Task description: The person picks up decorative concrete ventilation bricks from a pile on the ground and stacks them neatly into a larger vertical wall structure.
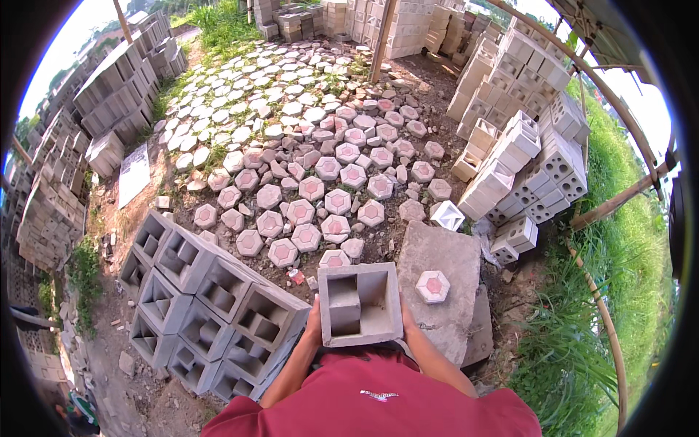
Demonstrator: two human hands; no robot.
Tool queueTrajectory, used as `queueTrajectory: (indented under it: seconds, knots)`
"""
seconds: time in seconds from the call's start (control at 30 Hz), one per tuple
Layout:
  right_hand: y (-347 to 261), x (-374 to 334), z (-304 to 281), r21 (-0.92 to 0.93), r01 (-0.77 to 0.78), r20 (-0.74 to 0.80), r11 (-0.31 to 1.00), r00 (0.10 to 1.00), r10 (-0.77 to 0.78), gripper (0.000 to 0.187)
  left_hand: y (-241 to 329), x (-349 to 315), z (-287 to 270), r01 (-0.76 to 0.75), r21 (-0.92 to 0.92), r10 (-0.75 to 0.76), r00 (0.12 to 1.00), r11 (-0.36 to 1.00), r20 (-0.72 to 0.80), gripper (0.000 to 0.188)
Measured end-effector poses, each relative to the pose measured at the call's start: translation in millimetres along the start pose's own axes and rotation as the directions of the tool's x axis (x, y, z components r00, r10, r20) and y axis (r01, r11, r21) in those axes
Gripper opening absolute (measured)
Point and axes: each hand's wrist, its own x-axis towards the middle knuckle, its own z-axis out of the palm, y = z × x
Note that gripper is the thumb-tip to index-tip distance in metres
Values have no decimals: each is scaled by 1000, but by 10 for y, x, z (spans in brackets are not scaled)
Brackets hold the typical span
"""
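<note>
Nearest, below the maroon shirt front, a grey hollow block (361, 302) was between the person's two hands, its open cells facing up. The left hand (314, 322) pressed its left wall and the right hand (408, 318) its right wall, so the grip was clamped on the block from both sides, though most of the fingers were hidden. The step in hand looked to be handling this single block; whether its underside cleared the ground could not be told. A move from there would call for even pressure from both palms and a level hold.

Left of the block, a stack of hollow blocks (207, 306) stood close by, its near right corner leaving little room for the left forearm. On the right, the block's wall lay just beside the left edge of a concrete slab (444, 251). One hexagonal paver (432, 287) sat around the slab's middle, with bare surface toward its far and near edges.

Beyond the block, loose hexagonal pavers (312, 189) and rubble crowded the ground, making poor footing. A taller stack of pierced blocks (542, 175) bounded the right side, with grass (619, 291) past it. Farther off, a wooden post (384, 40) rose behind the pavers, and more stacked blocks (120, 91) lined the far left.
</note>
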Motion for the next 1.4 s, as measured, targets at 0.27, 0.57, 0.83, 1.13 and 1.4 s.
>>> queueTrajectory:
  seconds: [0.27,0.57,0.83,1.13,1.4]
  knots:
    - [-1201,282,548,-159,198,28,967,980,-196,74,813,545,756,-72,19,69,991,997,111,64]
    - [-2281,2052,1270,-137,304,158,943,946,-283,73,2125,2137,913,-306,27,301,946,952,117,63]
    - [-3455,3318,2115,-198,293,124,935,954,-273,75,3567,3368,1396,-299,40,291,946,953,141,55]
    - [-4598,5146,2542,-198,408,311,891,888,-338,72,4632,5006,1577,-402,74,395,914,913,96,58]
    - [-5862,6215,3534,-101,206,469,973,872,-136,63,5914,5725,2392,-491,-24,491,871,871,-28,38]
